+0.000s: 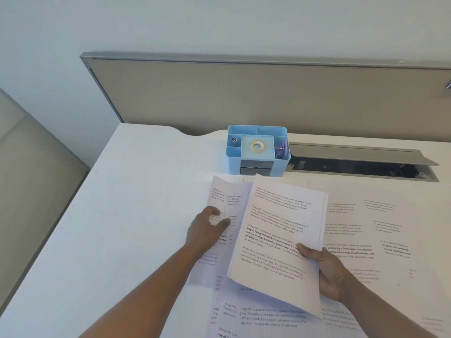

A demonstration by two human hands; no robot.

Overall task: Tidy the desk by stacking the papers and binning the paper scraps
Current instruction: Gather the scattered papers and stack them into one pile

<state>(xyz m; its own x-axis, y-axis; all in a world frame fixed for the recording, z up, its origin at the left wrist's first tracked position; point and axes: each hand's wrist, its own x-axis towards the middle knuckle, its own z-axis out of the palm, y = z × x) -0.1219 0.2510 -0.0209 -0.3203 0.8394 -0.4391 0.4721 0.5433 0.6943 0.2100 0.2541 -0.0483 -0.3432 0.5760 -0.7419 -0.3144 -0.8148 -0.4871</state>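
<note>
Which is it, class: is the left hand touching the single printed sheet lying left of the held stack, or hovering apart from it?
Touching. The head view shows the left hand pinching the single sheet, whose edge curls up between thumb and fingers.

Matt paper sheets point(275, 240) (glossy plastic organizer point(257, 152))

A stack point(275, 240) of printed white sheets is held tilted, raised above the desk point(122, 215), just in front of the organiser point(258, 152). Loose sheets point(353, 230) are spread flat, overlapping, in front of and right of the organiser.
</note>
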